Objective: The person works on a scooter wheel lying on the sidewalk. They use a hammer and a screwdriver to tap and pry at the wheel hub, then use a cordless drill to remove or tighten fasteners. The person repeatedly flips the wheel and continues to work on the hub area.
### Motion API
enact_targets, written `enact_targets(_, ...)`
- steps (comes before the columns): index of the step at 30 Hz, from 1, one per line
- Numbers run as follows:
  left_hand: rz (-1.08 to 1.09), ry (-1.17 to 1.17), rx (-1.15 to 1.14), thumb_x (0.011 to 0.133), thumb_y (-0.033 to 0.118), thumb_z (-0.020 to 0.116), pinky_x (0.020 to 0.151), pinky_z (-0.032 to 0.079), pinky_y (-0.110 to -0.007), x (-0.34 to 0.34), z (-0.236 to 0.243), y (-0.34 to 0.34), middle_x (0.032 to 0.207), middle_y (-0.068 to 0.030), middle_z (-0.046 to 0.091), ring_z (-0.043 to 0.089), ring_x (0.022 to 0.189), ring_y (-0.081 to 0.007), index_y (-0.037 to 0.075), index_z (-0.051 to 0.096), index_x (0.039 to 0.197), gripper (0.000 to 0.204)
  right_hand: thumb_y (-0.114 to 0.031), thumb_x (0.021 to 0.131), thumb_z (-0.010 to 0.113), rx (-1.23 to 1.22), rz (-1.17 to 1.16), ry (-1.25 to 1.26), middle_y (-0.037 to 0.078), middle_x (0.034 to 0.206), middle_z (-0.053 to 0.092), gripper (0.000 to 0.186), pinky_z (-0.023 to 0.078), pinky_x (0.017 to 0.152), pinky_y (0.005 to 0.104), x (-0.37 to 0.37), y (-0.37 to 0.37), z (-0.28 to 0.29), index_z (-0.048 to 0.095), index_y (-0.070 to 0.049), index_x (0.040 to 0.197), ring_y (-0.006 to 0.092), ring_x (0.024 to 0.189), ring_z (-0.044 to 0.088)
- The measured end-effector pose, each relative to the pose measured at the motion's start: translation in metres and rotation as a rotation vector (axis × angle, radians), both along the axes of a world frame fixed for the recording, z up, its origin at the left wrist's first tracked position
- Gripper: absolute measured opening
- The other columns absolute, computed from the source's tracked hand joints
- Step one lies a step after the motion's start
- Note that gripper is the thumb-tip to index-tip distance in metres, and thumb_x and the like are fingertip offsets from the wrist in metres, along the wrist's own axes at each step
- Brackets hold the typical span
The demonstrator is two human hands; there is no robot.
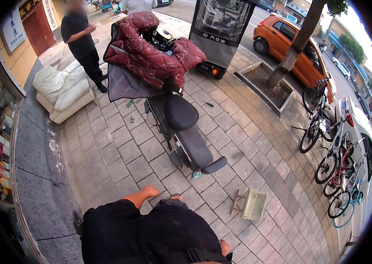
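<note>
My left hand (151, 190) hangs in front of me above the paving, its fingers curled in and no object seen in it. Low at my right side, only a small part of my right hand (225, 247) shows, and its fingers are hidden. Ahead stands an electric scooter with a black seat (181, 112) and a rear backrest (214, 165). A dark red quilted wind cover (139, 48) drapes over its front. Neither hand touches the scooter. A screwdriver-like tool (210, 104) lies on the ground right of the seat.
A small stool with a pale green tray (254, 205) sits at right. A cream sofa (65, 90) and a person in black (78, 39) are far left. A grey enclosed vehicle (214, 39), tree trunk (294, 42), orange car (278, 33) and bicycles (327, 165) line the right.
</note>
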State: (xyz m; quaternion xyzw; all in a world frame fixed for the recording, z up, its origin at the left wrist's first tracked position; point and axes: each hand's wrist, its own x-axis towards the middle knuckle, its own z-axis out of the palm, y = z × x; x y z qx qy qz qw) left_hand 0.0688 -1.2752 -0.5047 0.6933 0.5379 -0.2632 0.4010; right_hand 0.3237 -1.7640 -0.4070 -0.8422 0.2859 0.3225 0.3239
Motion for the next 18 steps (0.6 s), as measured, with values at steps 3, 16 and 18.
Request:
enact_targets(3,-0.009,0.038,-0.027,0.087,0.04,0.056,0.101,0.051,-0.047,-0.006,-0.02,0.005,0.126,-0.0282,0.068,0.063,0.12,-0.0434,-0.005,0.073,0.112,0.054,-0.021,0.085,0.068,0.06,-0.113,-0.004,0.03,0.101,0.073,0.036,0.055,0.078,0.0447,-0.005,-0.012,-0.012,0.07,0.006,0.109,0.0364,0.09,0.072)
enact_targets(16,-0.243,-0.039,0.103,0.088,0.037,0.054,0.103,0.049,-0.05,0.028,-0.036,0.059,0.128,-0.0289,0.066,0.061,0.123,-0.0447,-0.004,0.072,0.116,0.053,-0.019,0.091,0.063,0.012,-0.463,0.028,0.025,0.094,0.07,0.036,0.054,0.055,0.0469,-0.05,-0.063,-0.069,0.061,0.005,0.118,0.0383,0.073,0.07)
enact_targets(18,-0.278,-0.06,0.081,0.088,0.037,0.054,0.103,0.049,-0.05,0.037,-0.04,0.07,0.128,-0.0294,0.066,0.061,0.123,-0.0449,-0.004,0.072,0.116,0.054,-0.019,0.092,0.062,-0.006,-0.48,0.056,0.025,0.093,0.07,0.035,0.054,0.056,0.0474,-0.057,-0.062,-0.066,0.061,0.004,0.117,0.0387,0.073,0.07)
